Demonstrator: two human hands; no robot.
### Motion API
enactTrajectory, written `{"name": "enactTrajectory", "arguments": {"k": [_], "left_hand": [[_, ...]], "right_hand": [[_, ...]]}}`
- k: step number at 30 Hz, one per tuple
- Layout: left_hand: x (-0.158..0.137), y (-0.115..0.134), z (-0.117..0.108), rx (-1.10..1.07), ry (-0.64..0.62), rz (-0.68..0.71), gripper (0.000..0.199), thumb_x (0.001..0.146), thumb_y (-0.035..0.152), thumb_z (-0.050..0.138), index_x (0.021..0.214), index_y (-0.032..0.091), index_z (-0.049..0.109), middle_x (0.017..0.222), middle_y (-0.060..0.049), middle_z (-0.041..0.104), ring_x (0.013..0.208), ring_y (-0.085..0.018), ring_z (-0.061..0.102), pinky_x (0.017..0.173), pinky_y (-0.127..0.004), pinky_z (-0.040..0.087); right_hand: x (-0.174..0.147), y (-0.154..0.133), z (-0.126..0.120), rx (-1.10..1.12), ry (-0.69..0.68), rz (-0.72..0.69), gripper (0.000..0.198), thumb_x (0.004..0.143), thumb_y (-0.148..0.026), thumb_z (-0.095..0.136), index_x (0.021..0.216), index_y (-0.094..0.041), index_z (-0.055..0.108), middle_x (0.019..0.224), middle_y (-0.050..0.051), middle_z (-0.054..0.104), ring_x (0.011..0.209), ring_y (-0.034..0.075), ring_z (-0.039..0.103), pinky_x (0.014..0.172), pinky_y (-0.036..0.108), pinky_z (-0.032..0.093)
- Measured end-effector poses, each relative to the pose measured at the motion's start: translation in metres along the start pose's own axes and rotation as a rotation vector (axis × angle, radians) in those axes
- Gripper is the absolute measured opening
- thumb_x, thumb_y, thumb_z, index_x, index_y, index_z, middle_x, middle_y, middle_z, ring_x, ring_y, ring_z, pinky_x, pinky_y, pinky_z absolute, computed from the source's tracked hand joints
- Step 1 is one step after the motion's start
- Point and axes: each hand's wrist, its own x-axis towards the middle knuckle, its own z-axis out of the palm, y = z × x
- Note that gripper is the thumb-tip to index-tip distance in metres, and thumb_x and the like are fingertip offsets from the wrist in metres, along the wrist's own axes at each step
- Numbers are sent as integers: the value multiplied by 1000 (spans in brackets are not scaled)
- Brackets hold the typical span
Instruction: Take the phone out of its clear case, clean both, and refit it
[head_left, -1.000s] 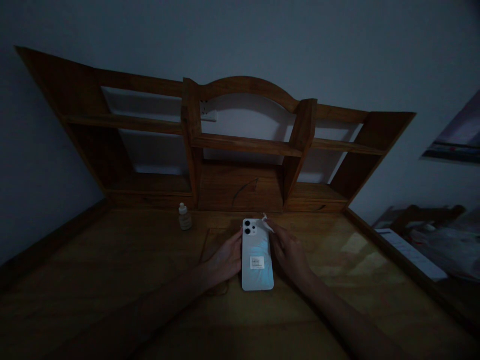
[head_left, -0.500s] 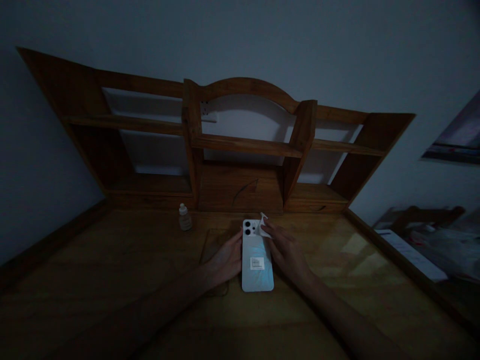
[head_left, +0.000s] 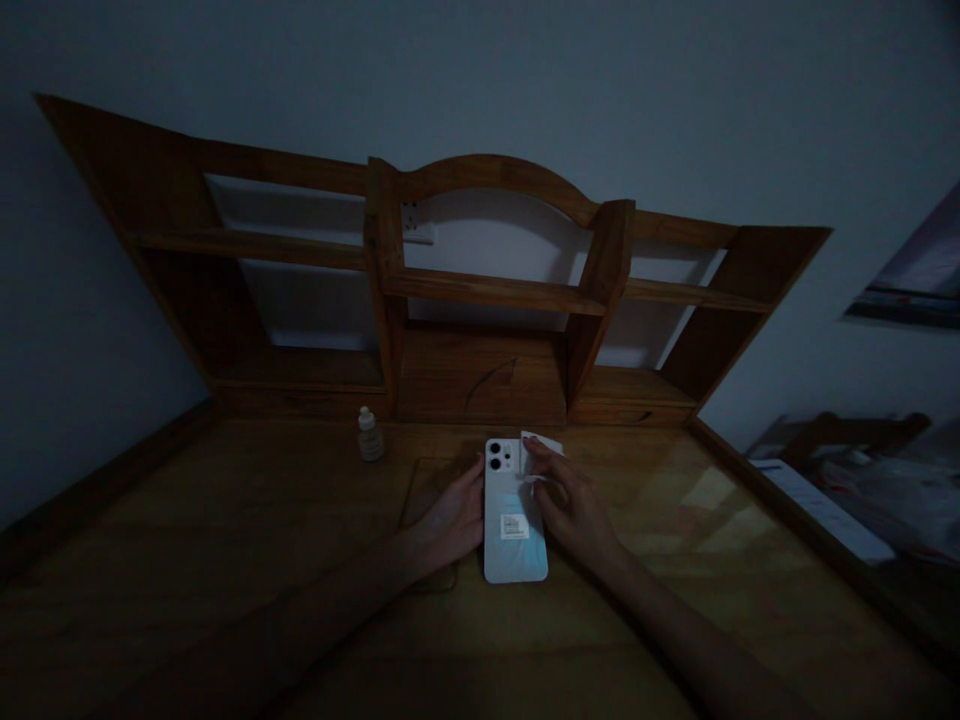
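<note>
A pale phone (head_left: pixel 514 550) lies back up on the wooden desk, its dark camera lenses at the upper left and a white printed label (head_left: pixel 514 527) on its back. My left hand (head_left: pixel 450 515) holds the phone along its left edge, thumb and fingers against the side. In the fingers of my right hand (head_left: pixel 574 505) is a thin white wipe (head_left: pixel 551 442), pressed on the phone's upper right corner beside the lenses. Partly under my left hand lies a clear, rounded rectangular outline (head_left: pixel 420 478) that looks like a phone case.
A small bottle with a white cap (head_left: pixel 369 438) stands left of the phone. Behind it rises a wooden shelf unit (head_left: pixel 487 290) against the wall. Past the desk's right edge are a white box-like thing (head_left: pixel 825 510), a chair (head_left: pixel 870 430) and plastic bags (head_left: pixel 892 495).
The white wipe has been spread flatter and further right at the phone's top corner, and my right fingers have shifted slightly right. My left hand and the phone stay in place.
</note>
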Motion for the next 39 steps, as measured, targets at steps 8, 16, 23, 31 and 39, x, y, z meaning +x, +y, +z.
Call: {"name": "enactTrajectory", "arguments": {"k": [8,16,23,31,39], "left_hand": [[1,1,-2,-34,-42,-18,50,100,49,35,128,11,51,110,-15,61,101,-26,59,95,-37,41],[2,0,-3,-26,39,0,45,100,45,39,123,9,54,109,-14,62,105,-27,58,96,-37,41],[-1,1,1,-17,-31,-8,48,98,48,40,123,9,54,115,-15,60,112,-28,54,100,-37,38],[1,0,-1,-4,-14,-12,51,99,50,37,120,8,55,115,-16,60,108,-28,56,99,-38,38],[3,0,-9,-2,-49,-18,53,98,52,38,125,9,53,119,-16,58,110,-28,55,100,-39,38]], "right_hand": [[0,-1,0,-16,-78,-16,61,85,-9,47,143,-25,37,125,9,60,122,24,53,104,46,43],[-1,3,-1,-27,-114,-15,59,87,-15,47,145,-23,35,140,11,51,129,27,48,105,48,42],[-1,5,3,53,-48,67,56,89,-14,45,143,-28,37,122,7,63,112,23,60,98,44,46],[-1,1,-1,115,-54,112,37,92,-16,44,127,-24,50,115,5,65,100,21,64,89,37,49],[-1,4,-1,92,-80,56,45,91,-17,43,135,-27,46,129,6,59,123,24,53,104,43,41]]}}
